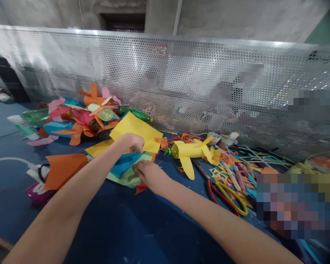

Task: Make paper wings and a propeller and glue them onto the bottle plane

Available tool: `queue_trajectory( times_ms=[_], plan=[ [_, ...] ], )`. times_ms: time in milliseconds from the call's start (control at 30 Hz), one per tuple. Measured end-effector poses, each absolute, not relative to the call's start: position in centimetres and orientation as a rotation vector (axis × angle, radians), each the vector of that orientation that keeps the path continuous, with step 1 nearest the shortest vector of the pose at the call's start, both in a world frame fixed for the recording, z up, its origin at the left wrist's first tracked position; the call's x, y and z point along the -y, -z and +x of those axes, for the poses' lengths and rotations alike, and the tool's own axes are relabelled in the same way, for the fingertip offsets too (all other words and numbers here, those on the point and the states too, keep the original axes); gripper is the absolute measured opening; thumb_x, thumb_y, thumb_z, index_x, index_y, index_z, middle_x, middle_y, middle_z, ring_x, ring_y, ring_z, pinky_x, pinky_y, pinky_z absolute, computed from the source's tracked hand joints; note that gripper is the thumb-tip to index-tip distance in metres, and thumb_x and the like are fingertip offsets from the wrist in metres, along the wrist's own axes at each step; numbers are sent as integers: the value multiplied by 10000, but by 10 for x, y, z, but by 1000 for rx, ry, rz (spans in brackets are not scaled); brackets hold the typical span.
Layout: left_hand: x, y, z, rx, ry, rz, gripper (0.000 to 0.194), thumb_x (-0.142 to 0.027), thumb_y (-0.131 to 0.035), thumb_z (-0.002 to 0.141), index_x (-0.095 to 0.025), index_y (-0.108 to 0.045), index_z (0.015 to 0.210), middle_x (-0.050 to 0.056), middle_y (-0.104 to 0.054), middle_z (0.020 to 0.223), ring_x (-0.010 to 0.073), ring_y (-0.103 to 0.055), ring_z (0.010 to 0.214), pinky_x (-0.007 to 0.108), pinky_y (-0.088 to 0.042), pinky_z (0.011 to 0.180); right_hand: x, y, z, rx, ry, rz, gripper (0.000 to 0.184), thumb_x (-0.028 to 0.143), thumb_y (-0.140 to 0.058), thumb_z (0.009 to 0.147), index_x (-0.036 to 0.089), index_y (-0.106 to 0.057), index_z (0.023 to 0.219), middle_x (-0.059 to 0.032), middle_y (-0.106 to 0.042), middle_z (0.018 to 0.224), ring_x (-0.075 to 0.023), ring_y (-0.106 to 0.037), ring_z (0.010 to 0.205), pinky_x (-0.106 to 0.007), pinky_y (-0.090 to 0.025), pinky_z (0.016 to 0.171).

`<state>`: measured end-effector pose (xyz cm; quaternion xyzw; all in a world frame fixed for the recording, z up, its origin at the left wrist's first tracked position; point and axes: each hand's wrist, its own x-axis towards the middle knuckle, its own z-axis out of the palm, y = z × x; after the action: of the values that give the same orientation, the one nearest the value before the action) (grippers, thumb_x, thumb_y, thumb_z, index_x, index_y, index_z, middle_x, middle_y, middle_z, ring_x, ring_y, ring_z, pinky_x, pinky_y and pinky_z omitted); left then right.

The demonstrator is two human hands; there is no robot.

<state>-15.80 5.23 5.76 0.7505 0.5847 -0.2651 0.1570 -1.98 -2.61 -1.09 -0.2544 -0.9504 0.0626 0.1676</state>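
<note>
My left hand [135, 142] is closed at the lower edge of a yellow paper sheet [136, 126], which stands tilted up off the pile. My right hand [150, 174] rests at the right side of the stacked coloured paper, its fingers curled together; what they pinch is hidden. Under both hands lie a blue sheet [125, 164], a light green sheet [118, 179] and a red-orange piece [141, 187]. Another yellow sheet [97, 148] sticks out on the left. Right of my hands lies a plastic bottle wrapped in yellow paper with wings and a tail [191, 150].
Red-and-yellow-handled scissors [228, 196] lie among paper scraps [228, 170] on the right. At the left are paper-covered bottles [82, 117], a glue stick [23, 127], orange paper [64, 170] and a purple-and-white object [40, 192]. A perforated metal screen [181, 80] borders the blue table [143, 227].
</note>
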Motion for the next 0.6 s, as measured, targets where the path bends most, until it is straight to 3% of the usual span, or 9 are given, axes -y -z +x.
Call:
queue_trajectory(
  times_ms=[167,400,600],
  plan=[
    [-56,-57,-163,-1691,725,2212,304,-305,-525,870,-147,-533,1130,80,-556,1138,217,-574,957,405,-496,795,11,10,-30,2737,-203,-712,269,90,-465,860,149,-637,1058,-81,-656,1044,-182,-598,927,-274,-453,818],
    [-45,-61,-152,-1693,723,2168,292,-306,-519,875,-141,-537,1115,78,-573,1100,200,-587,918,390,-504,770,29,-1,-15,2835,-225,-557,260,346,-524,873,178,-658,1019,-63,-668,1021,-198,-571,968,-284,-446,826],
    [-40,-58,-143,-1732,686,2164,369,-359,-638,696,-116,-618,973,70,-642,695,234,-609,689,321,-481,625,48,2,-4,2919,8,-502,148,178,-487,891,176,-626,940,-69,-660,903,-183,-579,898,-269,-448,730]
  ],
)
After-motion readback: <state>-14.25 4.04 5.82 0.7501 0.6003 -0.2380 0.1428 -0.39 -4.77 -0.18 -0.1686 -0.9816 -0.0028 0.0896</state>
